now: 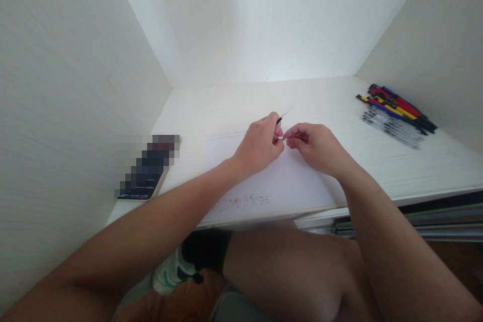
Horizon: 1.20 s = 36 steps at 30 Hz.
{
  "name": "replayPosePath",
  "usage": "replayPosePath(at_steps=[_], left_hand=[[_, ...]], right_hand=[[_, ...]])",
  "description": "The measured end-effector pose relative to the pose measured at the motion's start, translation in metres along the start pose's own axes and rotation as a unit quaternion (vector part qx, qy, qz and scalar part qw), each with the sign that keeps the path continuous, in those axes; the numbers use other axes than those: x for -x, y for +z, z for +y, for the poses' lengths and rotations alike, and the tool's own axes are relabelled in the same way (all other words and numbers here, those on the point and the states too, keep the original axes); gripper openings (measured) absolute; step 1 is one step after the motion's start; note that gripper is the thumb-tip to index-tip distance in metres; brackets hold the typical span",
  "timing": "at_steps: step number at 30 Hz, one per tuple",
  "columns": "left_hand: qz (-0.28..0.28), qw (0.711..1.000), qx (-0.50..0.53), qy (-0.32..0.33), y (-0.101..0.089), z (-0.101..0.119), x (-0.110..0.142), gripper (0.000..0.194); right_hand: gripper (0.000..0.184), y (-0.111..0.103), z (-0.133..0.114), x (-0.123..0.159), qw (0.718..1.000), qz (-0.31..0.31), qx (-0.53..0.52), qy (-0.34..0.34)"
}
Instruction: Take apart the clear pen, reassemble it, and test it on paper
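Note:
My left hand (pixel 259 145) is closed around a thin pen part (pixel 279 119) whose dark tip and fine refill stick out past my fingers. My right hand (pixel 315 147) pinches a small white piece (pixel 281 138) where the two hands meet. Both hands hover just over a white sheet of paper (pixel 275 183) lying on the white desk (pixel 234 105). Most of what the fingers hold is hidden inside them.
A pile of several pens (pixel 396 113), red, blue, yellow and black, lies at the desk's right side. A phone (pixel 149 173) rests at the left near the wall. White walls enclose the desk on three sides. My knees (pixel 287 271) are under the front edge.

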<state>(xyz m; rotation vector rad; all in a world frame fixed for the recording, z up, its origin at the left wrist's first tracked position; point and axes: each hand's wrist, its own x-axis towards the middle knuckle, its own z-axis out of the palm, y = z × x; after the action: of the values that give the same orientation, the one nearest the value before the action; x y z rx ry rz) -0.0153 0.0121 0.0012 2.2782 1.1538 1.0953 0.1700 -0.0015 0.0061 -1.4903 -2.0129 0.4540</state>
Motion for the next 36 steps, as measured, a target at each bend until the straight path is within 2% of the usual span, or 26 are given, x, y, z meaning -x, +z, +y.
replayPosePath(at_steps=[11, 18, 25, 36], left_hand=[[0.064, 0.995, 0.072, 0.023, 0.001, 0.003, 0.001, 0.035], [0.046, 0.993, 0.107, 0.026, 0.001, 0.004, 0.002, 0.036], [0.039, 0.987, 0.154, 0.026, 0.004, 0.006, 0.003, 0.036], [0.074, 0.971, 0.224, 0.028, 0.004, 0.007, 0.004, 0.042]], right_hand=[[0.011, -0.005, 0.01, 0.0, 0.992, 0.02, -0.12, 0.018], [0.014, -0.01, 0.017, 0.002, 0.984, -0.004, -0.177, 0.011], [0.012, -0.018, 0.009, 0.006, 0.976, -0.023, -0.216, 0.024], [0.041, -0.019, 0.007, 0.005, 0.941, 0.054, -0.319, 0.098]])
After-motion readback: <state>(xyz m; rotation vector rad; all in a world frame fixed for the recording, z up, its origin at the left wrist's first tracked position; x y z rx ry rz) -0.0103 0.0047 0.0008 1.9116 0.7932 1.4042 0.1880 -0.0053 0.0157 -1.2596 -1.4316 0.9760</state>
